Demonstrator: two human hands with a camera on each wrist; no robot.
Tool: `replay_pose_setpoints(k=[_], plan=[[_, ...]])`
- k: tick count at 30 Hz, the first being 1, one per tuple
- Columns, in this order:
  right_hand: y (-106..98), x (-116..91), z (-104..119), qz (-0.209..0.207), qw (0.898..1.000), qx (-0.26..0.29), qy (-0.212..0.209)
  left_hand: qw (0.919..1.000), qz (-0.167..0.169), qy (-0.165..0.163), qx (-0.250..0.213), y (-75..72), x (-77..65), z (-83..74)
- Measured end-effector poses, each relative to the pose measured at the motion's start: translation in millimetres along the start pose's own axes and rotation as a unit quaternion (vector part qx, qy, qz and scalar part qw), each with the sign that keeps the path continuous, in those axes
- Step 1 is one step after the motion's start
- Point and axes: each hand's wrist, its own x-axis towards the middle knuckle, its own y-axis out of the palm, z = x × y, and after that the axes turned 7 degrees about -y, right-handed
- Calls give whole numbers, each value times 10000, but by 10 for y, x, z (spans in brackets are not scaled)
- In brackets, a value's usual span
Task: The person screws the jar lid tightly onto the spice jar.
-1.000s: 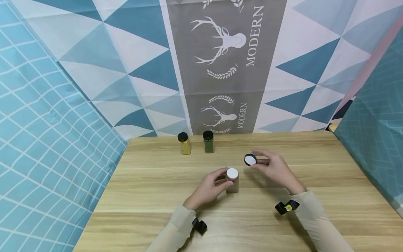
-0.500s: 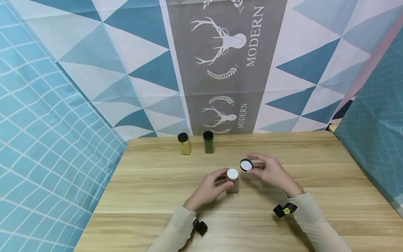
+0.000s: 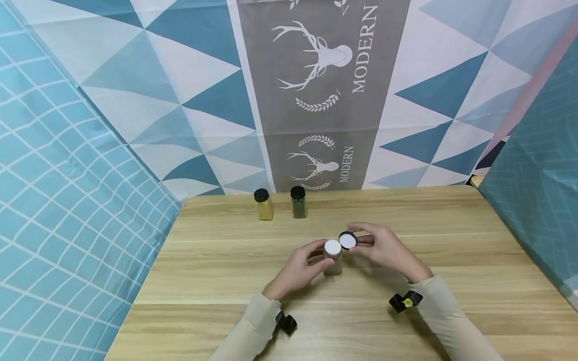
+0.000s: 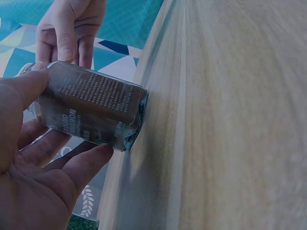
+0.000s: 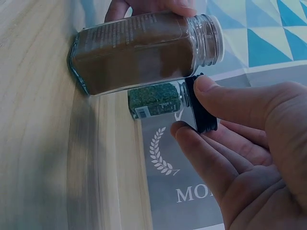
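A glass spice jar [image 3: 333,264] of brown powder, labelled ground cinnamon in the left wrist view, stands upright on the table. Its threaded neck [image 5: 207,40] is bare of a lid, and a white disc covers the mouth. My left hand [image 3: 298,269] grips the jar from its left side, thumb in front and fingers behind. Between thumb and fingers my right hand [image 3: 387,248] pinches a black screw lid [image 5: 201,105], its white inner face [image 3: 347,241] turned toward the jar. The lid is tilted close beside the jar's rim; whether they touch I cannot tell.
At the back of the wooden table [image 3: 217,281] stand two capped jars: one with yellow powder [image 3: 265,208], one with green flakes [image 3: 299,206]. Patterned cloth [image 3: 316,115] hangs behind the table, and blue cloths hang on either side.
My right hand has moved left and a little nearer to me, bringing the black lid from apart to right beside the jar's mouth. The left hand and the jar have stayed in place.
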Motion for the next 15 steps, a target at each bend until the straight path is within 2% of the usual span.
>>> replay_pose_setpoints(k=[11,15], plan=[[-18,-2,16,27,9999,-96,-126,10000,0,-3,35,-2,7,-13],[-21,-5,30,54,9994,-145,-296,10000,-18,5,10,0,1,-6]])
